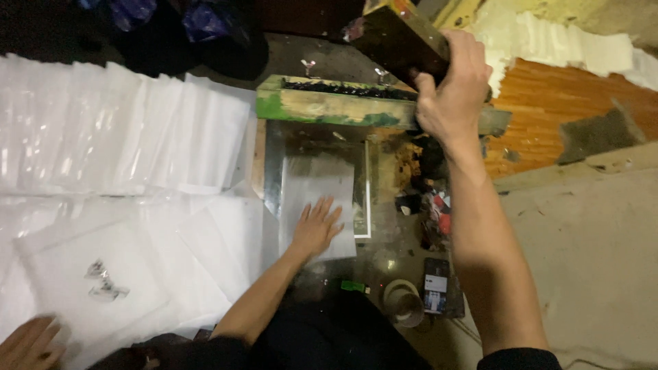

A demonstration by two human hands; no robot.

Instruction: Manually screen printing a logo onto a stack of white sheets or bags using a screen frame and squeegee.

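**Hands at the glass plate and raised frame**

Under the head camera, the left hand [315,229] lies flat, fingers spread, pressing a thin translucent plastic sheet [317,199] onto a glossy glass plate [274,157]. The right hand [452,85] is clamped around a dark, stained wooden frame [394,38], tilted up above a green-painted bar [322,106]. Overlapping clear bags [116,130] cover the left. Another person's hand [27,342] rests lower left. A phone [436,286] lies on the grimy floor.

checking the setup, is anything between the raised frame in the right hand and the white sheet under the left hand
Nothing visible. The right hand holds the frame tilted up, and the white sheet lies bare except for the left hand resting flat on its lower part.
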